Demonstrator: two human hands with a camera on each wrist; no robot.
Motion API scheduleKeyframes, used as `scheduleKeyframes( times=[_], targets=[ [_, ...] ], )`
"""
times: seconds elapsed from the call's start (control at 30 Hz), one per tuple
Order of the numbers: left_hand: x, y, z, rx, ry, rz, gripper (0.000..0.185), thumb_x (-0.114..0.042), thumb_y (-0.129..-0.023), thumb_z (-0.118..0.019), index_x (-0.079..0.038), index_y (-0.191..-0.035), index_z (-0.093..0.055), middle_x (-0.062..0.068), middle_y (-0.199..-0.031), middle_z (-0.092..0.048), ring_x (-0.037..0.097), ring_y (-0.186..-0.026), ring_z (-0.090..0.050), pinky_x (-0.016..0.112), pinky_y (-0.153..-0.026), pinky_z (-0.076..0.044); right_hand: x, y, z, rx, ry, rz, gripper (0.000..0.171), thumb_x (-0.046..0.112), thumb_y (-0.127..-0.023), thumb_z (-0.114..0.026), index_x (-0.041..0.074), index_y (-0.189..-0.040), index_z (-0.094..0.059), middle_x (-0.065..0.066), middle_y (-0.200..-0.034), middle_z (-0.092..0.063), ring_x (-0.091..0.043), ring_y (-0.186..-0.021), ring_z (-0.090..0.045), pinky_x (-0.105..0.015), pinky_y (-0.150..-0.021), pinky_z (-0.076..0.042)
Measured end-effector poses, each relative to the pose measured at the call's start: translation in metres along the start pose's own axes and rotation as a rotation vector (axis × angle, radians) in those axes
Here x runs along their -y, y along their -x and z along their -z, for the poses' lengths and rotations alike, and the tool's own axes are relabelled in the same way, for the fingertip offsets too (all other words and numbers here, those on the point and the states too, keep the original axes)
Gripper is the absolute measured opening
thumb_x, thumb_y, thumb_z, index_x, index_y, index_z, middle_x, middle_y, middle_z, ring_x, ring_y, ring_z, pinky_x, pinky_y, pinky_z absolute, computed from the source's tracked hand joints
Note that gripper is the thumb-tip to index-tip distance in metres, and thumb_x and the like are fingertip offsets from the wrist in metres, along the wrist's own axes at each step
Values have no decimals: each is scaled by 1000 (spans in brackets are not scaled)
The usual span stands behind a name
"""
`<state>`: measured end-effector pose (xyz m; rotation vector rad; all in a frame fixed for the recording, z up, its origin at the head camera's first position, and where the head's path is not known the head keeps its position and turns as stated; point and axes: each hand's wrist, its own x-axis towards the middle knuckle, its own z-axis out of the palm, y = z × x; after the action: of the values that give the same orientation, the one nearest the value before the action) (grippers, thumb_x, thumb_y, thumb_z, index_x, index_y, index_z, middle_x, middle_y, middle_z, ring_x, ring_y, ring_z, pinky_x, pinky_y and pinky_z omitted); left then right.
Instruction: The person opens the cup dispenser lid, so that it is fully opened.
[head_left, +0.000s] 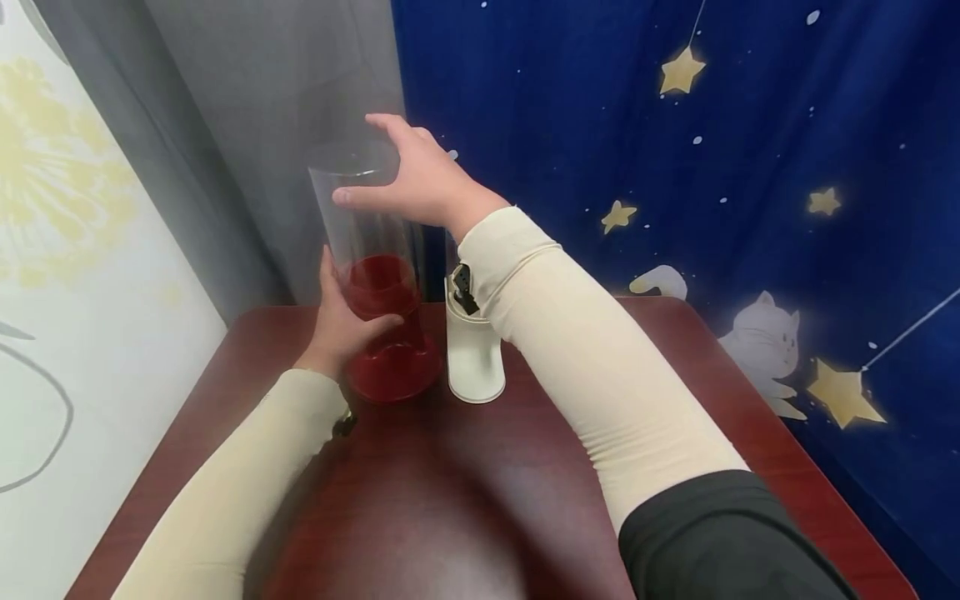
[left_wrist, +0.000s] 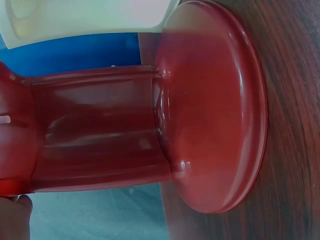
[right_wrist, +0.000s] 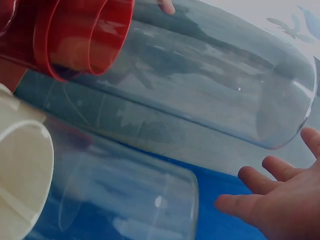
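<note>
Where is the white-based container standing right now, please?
In the head view, the white-based container stands at the table's far edge, immediately right of the red-based dispenser, under the right forearm.

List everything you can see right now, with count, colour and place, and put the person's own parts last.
Tall tube: one, clear, standing in the red base at the back of the table.
Base: one, red, with a round foot on the table top.
Second tube: one, clear, on a white base, right beside the red one.
Table: one, dark reddish brown.
Curtain: one, dark blue with stars and a white cat, behind on the right.
Wall: white with a yellow flower pattern, left.
Left hand: grips the red neck of the base.
Right hand: fingers spread at the tall tube's top end.
Sleeves: two, cream.
</note>
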<state>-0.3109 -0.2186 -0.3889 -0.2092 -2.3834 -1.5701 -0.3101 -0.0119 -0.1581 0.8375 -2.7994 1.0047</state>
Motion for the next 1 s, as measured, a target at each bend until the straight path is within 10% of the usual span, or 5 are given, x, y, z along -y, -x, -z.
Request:
scheduleKeyframes(
  times=[1.0],
  targets=[
    [2, 2, -7, -31, 4, 2, 137, -39, -76, -96, -58, -159, 10, -2, -169, -29, 26, -156, -30, 62, -115, -45, -5, -7, -51, -232, -506, -111, 94, 47, -81, -89, 39, -158, -36, 20, -159, -42, -3, -139, -46, -33, -115, -48]
  ],
)
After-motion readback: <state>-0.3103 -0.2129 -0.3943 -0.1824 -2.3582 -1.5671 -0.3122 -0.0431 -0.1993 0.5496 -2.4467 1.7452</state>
